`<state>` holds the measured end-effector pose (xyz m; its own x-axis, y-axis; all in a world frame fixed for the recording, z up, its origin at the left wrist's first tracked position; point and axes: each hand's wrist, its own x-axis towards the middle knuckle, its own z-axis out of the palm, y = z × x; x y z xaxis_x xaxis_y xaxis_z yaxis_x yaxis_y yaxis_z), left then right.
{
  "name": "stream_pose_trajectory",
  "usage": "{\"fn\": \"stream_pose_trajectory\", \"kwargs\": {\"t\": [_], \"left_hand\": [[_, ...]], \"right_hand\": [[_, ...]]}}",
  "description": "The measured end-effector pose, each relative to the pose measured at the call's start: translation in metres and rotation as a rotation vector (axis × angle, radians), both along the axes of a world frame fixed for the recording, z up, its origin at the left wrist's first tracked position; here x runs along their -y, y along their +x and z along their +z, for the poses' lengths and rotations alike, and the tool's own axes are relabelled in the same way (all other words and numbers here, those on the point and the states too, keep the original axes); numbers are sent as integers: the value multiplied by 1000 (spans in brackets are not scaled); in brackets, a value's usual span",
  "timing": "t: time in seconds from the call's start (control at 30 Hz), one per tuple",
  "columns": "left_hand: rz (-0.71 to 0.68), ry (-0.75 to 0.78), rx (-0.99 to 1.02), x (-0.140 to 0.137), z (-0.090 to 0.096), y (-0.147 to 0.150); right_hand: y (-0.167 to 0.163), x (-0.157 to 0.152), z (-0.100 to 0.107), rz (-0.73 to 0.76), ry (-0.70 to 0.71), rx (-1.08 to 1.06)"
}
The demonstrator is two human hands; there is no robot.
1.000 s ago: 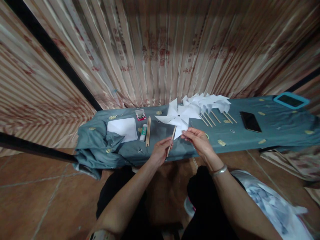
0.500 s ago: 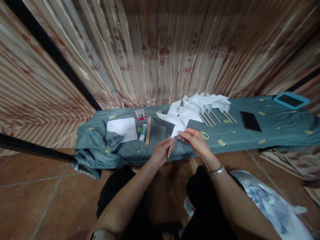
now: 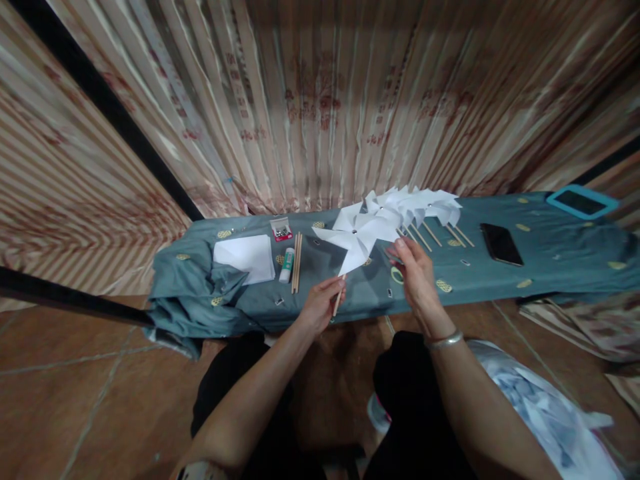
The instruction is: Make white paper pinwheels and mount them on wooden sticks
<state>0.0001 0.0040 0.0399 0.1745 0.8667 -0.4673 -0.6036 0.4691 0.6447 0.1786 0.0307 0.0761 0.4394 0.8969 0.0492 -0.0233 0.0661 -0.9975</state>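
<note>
Currently L hand (image 3: pixel 320 303) pinching wooden stick (image 3: pixel 339 304) of white paper pinwheel (image 3: pixel 355 241); pinwheel at 1 o'clock fr L hand, over teal cloth (image 3: pixel 545 247). R hand (image 3: pixel 419 270) half-open, fingers apart, just beside pinwheel's R blade; can't tell if touching. Overlapping pinwheel row (image 3: pixel 413 202) at 12 o'clock fr R hand, smartphone (image 3: pixel 501 244) btwn 2 & 3. Fr L hand: loose dowels (image 3: pixel 297 263) 11 o'clock, glue stick (image 3: pixel 287 265) next to 'em, paper stack (image 3: pixel 247 253) 10, tack box (image 3: pixel 287 236) 11, farther off.
</note>
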Motion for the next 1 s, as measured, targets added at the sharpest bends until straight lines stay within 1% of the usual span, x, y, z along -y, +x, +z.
{"fn": "stream_pose_trajectory", "kwargs": {"t": [0.07, 0.13, 0.27, 0.37, 0.53, 0.67, 0.83, 1.0], "left_hand": [[-14, -3, -13, 2, -2, 0], [-27, -1, -25, 4, -4, 0], [-54, 0, -52, 9, -7, 3], [-66, -8, -55, 11, -7, 3], [-49, -17, -35, 9, -3, 0], [-43, -22, -27, 7, 1, -1], [-34, -34, -33, 8, 2, 0], [-31, -35, -31, 8, 3, 0]], "right_hand": [[8, -2, 0, -92, 93, 127], [14, -1, 1, -126, 138, 297], [17, 4, 8, -111, 216, 706], [15, 10, 13, -58, 279, 893], [13, 19, 12, 3, 316, 1055], [11, 24, 7, 37, 304, 1147], [6, 25, 3, 68, 283, 1201], [2, 23, 0, 85, 295, 1212]]}}
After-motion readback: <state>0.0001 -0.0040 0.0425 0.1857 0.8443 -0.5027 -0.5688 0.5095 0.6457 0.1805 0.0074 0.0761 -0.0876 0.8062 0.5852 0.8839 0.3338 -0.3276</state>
